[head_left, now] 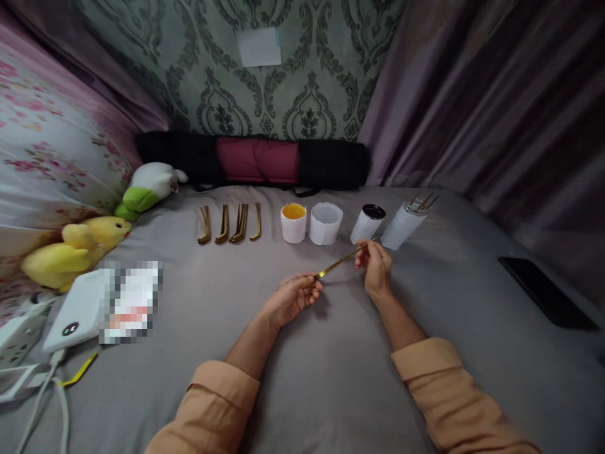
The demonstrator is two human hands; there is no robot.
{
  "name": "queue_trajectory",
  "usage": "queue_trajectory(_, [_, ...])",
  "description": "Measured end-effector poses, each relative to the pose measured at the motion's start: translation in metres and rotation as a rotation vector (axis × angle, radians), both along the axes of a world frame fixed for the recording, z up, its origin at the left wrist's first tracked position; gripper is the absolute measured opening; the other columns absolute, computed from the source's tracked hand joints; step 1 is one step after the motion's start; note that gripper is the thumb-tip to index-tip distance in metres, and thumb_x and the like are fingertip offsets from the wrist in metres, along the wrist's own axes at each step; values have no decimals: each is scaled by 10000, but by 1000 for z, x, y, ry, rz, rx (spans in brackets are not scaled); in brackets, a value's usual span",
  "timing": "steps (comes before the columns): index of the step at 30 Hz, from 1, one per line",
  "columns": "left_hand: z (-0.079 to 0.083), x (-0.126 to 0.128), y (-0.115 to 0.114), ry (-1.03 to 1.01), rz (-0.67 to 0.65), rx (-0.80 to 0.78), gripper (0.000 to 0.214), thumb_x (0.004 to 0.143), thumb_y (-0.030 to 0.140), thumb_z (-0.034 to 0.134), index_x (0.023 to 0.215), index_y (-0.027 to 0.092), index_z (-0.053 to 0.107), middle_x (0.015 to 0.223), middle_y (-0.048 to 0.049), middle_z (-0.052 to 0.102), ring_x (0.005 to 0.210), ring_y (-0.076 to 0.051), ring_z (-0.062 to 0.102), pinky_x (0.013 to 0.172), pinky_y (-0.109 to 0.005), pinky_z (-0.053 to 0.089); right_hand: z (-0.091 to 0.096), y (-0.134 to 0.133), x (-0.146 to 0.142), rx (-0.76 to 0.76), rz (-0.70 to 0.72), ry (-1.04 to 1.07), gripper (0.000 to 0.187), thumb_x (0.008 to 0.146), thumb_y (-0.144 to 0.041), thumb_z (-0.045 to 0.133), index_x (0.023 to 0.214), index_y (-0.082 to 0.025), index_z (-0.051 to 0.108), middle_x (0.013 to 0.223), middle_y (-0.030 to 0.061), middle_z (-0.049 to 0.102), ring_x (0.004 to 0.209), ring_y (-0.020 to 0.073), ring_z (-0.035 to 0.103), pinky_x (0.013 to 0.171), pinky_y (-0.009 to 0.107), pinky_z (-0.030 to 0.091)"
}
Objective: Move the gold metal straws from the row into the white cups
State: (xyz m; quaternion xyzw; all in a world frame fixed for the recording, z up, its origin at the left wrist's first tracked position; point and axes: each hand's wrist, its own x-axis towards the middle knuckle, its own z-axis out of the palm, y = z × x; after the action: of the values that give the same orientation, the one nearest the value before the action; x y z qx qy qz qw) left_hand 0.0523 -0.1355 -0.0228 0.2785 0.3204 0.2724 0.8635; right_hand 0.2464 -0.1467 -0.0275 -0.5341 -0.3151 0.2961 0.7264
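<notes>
A thin gold stick (345, 260) slants between my two hands, shiny at its lower left end. The fingers of my left hand (297, 296) pinch that lower end. My right hand (377, 268) holds the upper end between thumb and fingers, just in front of a white-wrapped can with a dark inside (366, 226). Whether the stick is flat or hollow, I cannot tell. Farther left, several similar gold sticks with bent near ends lie in separate groups, such as one bundle (239, 222) and a lone stick (256, 221).
Behind my hands stand a white cup with yellow inside (293, 228), a wider white cup (326, 232) and a tall white holder (401, 227) with thin sticks. A black phone (546, 291) lies right. At left are plush toys (70, 252), a white power bank (82, 309) and cables.
</notes>
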Motion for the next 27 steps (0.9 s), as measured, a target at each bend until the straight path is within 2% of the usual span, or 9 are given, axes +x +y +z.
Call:
queue_trajectory(9, [-3,-1,1,-17,9,-4,133,747,99,520,877,93,549,713,-67,601,546,-85,534,497,-190,402,1,0,5,30,-31,30,280,759,-418,465,756,-163,579,545,-36,466,404,61,427,365,194,302])
queue_trajectory(18, [-6,-3,3,-29,36,-10,155,741,104,533,895,90,544,739,-68,600,564,-85,540,534,-200,428,1,1,8,-8,-59,43,301,739,-457,478,752,-170,568,546,-41,462,399,57,421,369,194,304])
queue_trajectory(27, [-2,-3,4,-39,32,-25,134,733,96,537,866,89,551,736,-66,596,561,-79,532,532,-195,424,0,0,9,15,-69,66,277,724,-428,518,746,-158,577,544,-42,470,398,56,428,359,194,307])
